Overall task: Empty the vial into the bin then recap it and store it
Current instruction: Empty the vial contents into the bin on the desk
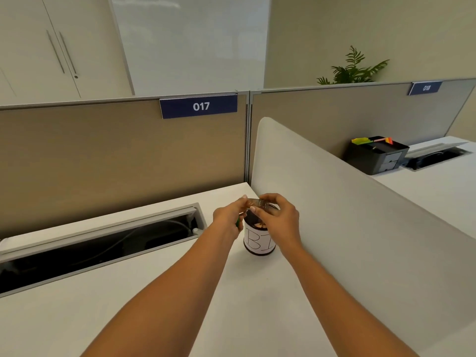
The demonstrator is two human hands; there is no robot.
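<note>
While we look down through the head camera, our only view, both of our hands meet above the bin (258, 242), a small dark cylinder with a white label lettered "BI", standing on the white desk (180, 292) close to the pale side divider (334, 202) at its three o'clock. Our left hand (228, 217) comes in from the bin's nine o'clock, fingers curled and pinched on one end of the vial (255, 202); a sliver of green shows under the palm, perhaps the cap, though we cannot tell. Our right hand (279, 215) arches over from three o'clock, thumb and forefinger closed around the vial's other end. The vial lies roughly level, held between the two hands just above the bin's open mouth, and something pale sits inside the bin at its rim. We judge the emptying step to be under way. The vial looks small, clear and rigid, so probably light, smooth enough to slip, and breakable if dropped; we would take it by the body with the fingertips, firmly but without squeezing, keeping the neck free for the cap. An open cable tray (103, 240) lies at nine o'clock, well apart from the bin.
</note>
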